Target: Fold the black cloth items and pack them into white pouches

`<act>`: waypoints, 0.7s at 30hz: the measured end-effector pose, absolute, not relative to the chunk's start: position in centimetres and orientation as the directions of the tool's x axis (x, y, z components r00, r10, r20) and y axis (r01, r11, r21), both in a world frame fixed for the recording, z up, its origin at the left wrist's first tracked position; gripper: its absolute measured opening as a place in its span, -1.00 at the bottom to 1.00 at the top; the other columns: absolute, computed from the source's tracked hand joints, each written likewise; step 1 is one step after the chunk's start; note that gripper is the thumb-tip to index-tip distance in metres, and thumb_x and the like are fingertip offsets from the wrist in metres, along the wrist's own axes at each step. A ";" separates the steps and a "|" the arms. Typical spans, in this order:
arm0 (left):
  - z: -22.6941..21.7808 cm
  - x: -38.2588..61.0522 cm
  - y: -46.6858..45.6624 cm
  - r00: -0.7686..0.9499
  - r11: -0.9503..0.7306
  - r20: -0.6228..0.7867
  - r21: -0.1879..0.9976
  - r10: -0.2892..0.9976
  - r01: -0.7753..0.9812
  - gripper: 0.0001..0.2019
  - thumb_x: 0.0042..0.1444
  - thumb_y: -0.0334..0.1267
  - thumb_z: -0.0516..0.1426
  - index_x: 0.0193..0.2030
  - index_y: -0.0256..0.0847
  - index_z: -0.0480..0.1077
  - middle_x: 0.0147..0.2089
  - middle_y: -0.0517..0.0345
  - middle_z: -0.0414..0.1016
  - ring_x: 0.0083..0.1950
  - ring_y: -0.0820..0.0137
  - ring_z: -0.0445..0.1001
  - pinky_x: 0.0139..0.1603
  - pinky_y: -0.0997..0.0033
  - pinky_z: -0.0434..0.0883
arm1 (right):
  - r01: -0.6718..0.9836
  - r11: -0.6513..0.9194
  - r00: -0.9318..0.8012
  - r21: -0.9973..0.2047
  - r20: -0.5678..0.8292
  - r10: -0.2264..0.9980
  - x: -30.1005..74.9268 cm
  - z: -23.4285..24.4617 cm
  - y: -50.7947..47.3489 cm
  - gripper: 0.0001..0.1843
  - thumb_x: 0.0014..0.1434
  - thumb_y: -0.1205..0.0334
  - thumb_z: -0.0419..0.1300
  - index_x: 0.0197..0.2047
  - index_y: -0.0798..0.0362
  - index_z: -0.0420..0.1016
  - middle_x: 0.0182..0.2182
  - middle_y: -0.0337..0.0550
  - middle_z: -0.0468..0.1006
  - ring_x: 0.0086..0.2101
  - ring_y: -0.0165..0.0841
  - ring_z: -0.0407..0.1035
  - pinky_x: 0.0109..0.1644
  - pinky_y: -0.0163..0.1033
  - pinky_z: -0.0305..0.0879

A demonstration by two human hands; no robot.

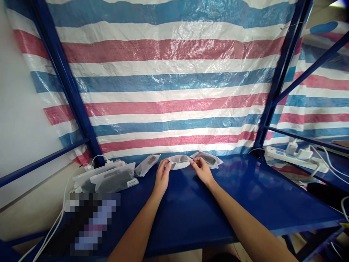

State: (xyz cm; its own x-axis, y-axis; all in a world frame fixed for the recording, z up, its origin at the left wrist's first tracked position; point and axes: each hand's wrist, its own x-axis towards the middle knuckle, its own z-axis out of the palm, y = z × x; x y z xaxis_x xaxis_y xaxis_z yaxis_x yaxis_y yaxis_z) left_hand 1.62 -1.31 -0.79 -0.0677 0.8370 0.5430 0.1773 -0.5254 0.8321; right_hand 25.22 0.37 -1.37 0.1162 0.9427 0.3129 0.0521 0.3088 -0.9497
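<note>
In the head view, my left hand (pixel 163 174) and my right hand (pixel 202 169) pinch opposite ends of a frosted plastic bag (pixel 180 165) near the back of a blue tabletop (pixel 191 211). Its opening faces me and gapes slightly; whatever lies inside cannot be made out. Just behind my right hand rests another frosted bag (pixel 211 159) with a dark item in it. To the left of my left hand lies a similar bag (pixel 147 165), also with something dark inside.
Larger frosted bags (pixel 116 178) stand at the left, beside white cables (pixel 64 203). A blurred-out object (pixel 94 222) lies in front of them. Blue metal posts (pixel 65 80) frame a striped plastic sheet (pixel 174 105). A white power strip (pixel 297 159) with plugs is at right.
</note>
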 end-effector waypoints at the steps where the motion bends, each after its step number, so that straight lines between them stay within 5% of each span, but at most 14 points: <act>1: -0.8 1.6 -1.2 -0.070 -0.486 0.492 0.869 0.868 0.091 -0.39 0.43 0.32 0.06 0.22 -0.16 0.55 0.33 -0.13 0.58 0.39 0.06 0.54 0.38 0.06 0.51 | 0.021 0.263 0.096 -0.964 0.264 0.960 25.2 -1.4 0.4 -0.29 0.11 -0.51 0.38 -0.03 -0.06 0.49 -0.22 -0.05 0.64 -0.28 -0.15 0.56 -0.48 -0.22 0.41; 5: -0.4 1.9 -1.3 0.051 -0.355 0.361 0.930 0.931 -0.091 -0.30 0.37 0.41 0.05 -0.08 -0.23 0.70 0.24 -0.18 0.67 0.38 -0.01 0.56 0.42 -0.05 0.49 | -0.131 0.055 -0.164 -0.990 0.077 0.984 25.2 -1.4 0.2 -0.24 0.31 -0.58 0.12 -0.10 0.01 0.61 -0.24 0.06 0.70 -0.27 -0.11 0.65 -0.36 -0.10 0.62; 10: 0.2 2.3 -1.9 0.129 -0.256 0.272 0.958 0.953 -0.130 -0.17 0.38 0.46 -0.06 -0.54 -0.16 0.62 -0.24 -0.20 0.75 0.06 -0.02 0.73 0.41 -0.12 0.49 | -0.213 0.010 -0.174 -0.977 0.047 0.984 25.7 -1.6 -0.1 -0.42 0.12 -0.36 0.50 -0.13 0.01 0.74 -0.22 -0.03 0.76 -0.24 -0.15 0.66 -0.10 -0.01 0.69; 16: -0.7 2.1 -1.1 -0.057 -0.252 0.250 0.967 0.966 -0.027 -0.30 0.33 0.43 0.07 -0.39 -0.18 0.63 -0.19 -0.17 0.76 -0.01 0.02 0.74 0.29 -0.07 0.54 | -0.194 0.120 -0.097 -0.974 0.140 0.985 25.3 -1.9 0.0 -0.34 -0.08 -0.37 0.60 -0.14 0.01 0.80 -0.28 -0.06 0.79 -0.30 -0.11 0.66 -0.10 0.01 0.64; 21: -2.4 1.0 0.7 -0.210 -0.367 0.388 0.921 0.898 0.132 -0.41 0.26 0.30 0.27 0.13 -0.16 0.61 0.17 -0.14 0.69 0.21 0.08 0.66 0.30 0.04 0.54 | -0.196 0.238 0.000 -0.951 0.243 0.970 25.3 -1.7 0.2 -0.39 -0.05 -0.38 0.58 -0.19 -0.03 0.81 -0.25 -0.06 0.80 -0.22 -0.06 0.67 -0.06 0.01 0.62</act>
